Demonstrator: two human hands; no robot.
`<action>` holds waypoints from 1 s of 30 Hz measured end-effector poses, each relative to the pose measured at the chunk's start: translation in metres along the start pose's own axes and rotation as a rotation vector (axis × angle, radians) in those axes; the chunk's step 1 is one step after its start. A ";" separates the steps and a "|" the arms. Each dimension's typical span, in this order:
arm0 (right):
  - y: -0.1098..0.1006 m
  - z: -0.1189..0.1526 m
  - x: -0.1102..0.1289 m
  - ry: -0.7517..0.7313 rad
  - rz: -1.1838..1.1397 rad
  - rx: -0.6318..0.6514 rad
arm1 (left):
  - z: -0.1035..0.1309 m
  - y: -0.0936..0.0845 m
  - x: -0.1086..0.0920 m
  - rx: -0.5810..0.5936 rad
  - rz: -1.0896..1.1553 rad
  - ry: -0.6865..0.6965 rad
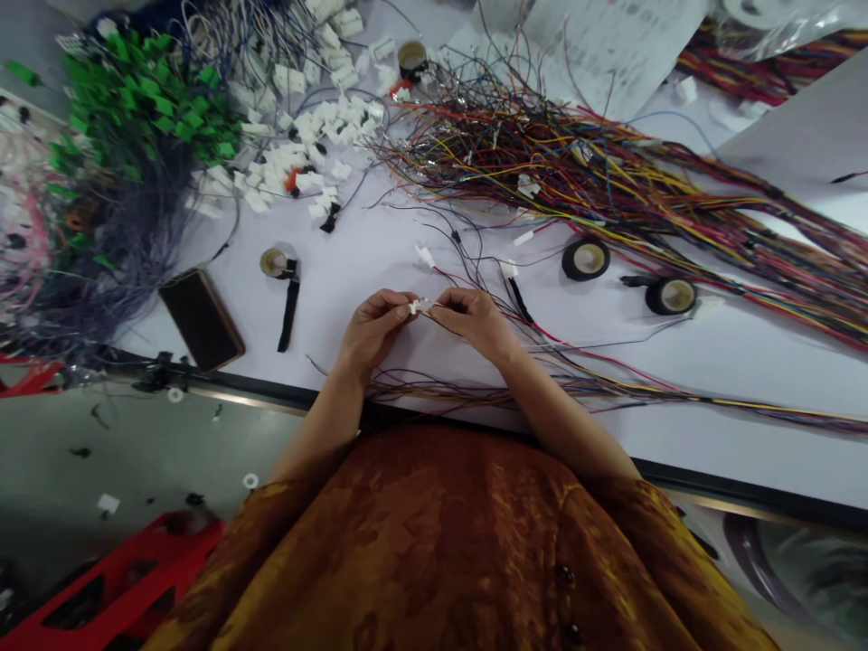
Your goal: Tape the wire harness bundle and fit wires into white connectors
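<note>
Close to the table's front edge, my left hand [377,327] pinches a small white plastic connector [414,308] between thumb and fingers. My right hand [473,320] is closed on a thin wire [429,312] whose end meets the connector. Whether the wire's tip sits inside the housing is too small to tell. Just beyond my hands lie a white connector on a red wire [425,257] and another white connector [508,269] with black wrapping below it. A loose bundle of wires [448,391] runs under my wrists and off to the right.
Black tape rolls [586,259] lie to the right; a smaller roll [275,263] with a tape strip is left, near a phone [202,320]. A large wire bundle [583,172] spreads behind. White connectors [332,127] and green connectors [149,99] are heaped at back left.
</note>
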State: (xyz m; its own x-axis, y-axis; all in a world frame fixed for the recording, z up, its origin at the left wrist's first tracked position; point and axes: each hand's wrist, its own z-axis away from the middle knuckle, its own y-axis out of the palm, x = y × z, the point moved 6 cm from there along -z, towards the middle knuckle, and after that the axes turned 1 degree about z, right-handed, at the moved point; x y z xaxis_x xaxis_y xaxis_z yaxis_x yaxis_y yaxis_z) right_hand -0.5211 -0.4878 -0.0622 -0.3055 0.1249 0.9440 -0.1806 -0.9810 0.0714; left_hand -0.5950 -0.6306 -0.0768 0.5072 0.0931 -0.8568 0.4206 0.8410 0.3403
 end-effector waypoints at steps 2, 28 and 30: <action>0.000 0.001 0.001 0.001 0.004 -0.014 | 0.000 0.000 0.000 -0.006 -0.011 0.005; -0.004 0.003 0.008 -0.403 0.183 -0.135 | -0.002 0.001 0.008 0.095 0.075 0.028; -0.004 0.004 0.010 -0.446 0.233 -0.138 | -0.003 0.000 0.008 0.090 0.066 0.034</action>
State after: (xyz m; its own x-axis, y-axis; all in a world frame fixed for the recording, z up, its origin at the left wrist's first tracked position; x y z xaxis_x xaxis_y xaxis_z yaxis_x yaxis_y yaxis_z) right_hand -0.5201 -0.4834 -0.0519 0.0706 -0.1994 0.9774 -0.2860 -0.9427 -0.1717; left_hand -0.5931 -0.6284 -0.0845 0.5112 0.1659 -0.8433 0.4534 0.7814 0.4287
